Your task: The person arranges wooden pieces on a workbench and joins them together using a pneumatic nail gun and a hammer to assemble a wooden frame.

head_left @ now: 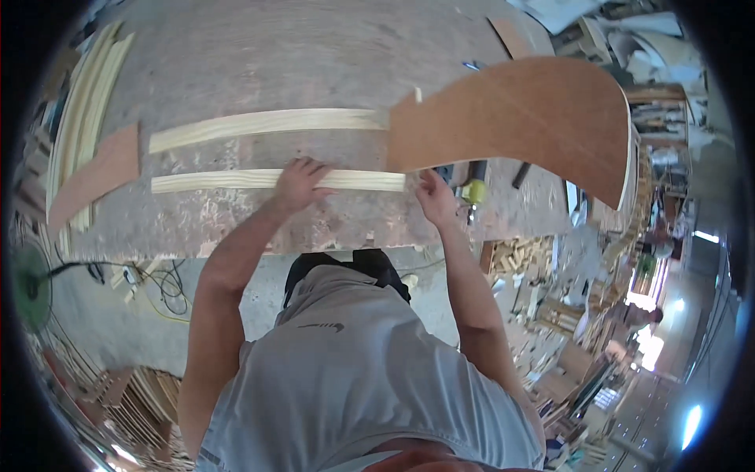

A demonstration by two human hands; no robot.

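Two pale wooden strips lie side by side on the worktable (236, 47), the far strip (267, 124) and the near strip (228, 181). My left hand (299, 185) straddles the near strip, fingers over its far edge and thumb along its near edge. Just past that strip's right end is my right hand (437, 198), its fingers bent and a little apart, with nothing visible in them. A large curved brown plywood panel (519, 110) lies to the right; its left end meets the far strip and sits close to the near strip's end.
A yellow-green tool (473, 191) rests beside my right hand, partly under the panel's curve. At the left are a smaller curved plywood piece (102, 173) and a stack of long strips (82, 102). Wood offcuts (519, 256) and cables (169, 287) lie below the table's front edge.
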